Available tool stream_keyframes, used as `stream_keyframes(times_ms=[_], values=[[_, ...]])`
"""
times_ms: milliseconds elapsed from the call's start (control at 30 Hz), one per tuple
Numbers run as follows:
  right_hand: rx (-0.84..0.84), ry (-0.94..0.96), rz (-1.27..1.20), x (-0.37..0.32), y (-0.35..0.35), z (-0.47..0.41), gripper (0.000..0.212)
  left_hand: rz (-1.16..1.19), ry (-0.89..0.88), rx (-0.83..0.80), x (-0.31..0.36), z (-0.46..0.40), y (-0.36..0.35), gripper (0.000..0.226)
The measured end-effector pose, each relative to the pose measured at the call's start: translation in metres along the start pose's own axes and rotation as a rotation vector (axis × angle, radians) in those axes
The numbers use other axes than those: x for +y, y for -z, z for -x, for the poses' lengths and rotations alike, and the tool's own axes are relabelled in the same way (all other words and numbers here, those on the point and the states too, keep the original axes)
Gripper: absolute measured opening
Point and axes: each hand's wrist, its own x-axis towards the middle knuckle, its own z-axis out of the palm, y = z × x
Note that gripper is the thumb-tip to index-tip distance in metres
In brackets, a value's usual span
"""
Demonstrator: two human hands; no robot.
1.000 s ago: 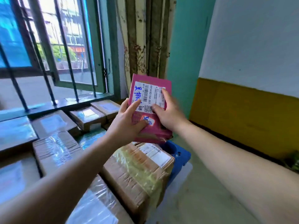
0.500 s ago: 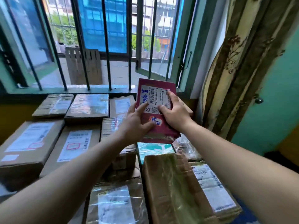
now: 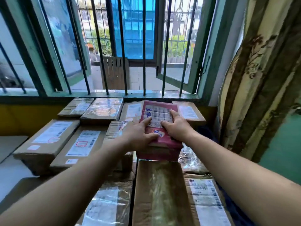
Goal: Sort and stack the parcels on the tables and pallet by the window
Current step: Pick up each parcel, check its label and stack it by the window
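While both hands lie on one pink parcel (image 3: 160,141), the left hand (image 3: 138,136) and right hand (image 3: 176,128) press it with fingers spread nearly straight, thumbs on its white label; it rests atop the stack. Around them I count about ten brown cardboard boxes (image 3: 47,141), packed touching, left of and below the hands. Beyond the hands stands a barred window (image 3: 125,46); right of them hangs a striped curtain (image 3: 260,79).

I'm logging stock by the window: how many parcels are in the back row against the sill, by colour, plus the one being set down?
Brown cardboard boxes: 4
Pink parcel: 1
Total: 5
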Motion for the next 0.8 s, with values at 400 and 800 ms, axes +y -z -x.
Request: stream_keyframes(times_ms=[400, 800], values=[[-0.197, -0.115, 0.191, 0.011, -0.036, 0.006, 0.076, -0.145, 0.089, -0.193, -0.026, 0.003, -0.016, 0.079], [-0.215, 0.190, 0.453, -0.072, -0.044, 0.012, 0.072, -0.153, 0.189, -0.080, -0.059, 0.055, 0.047, 0.077]])
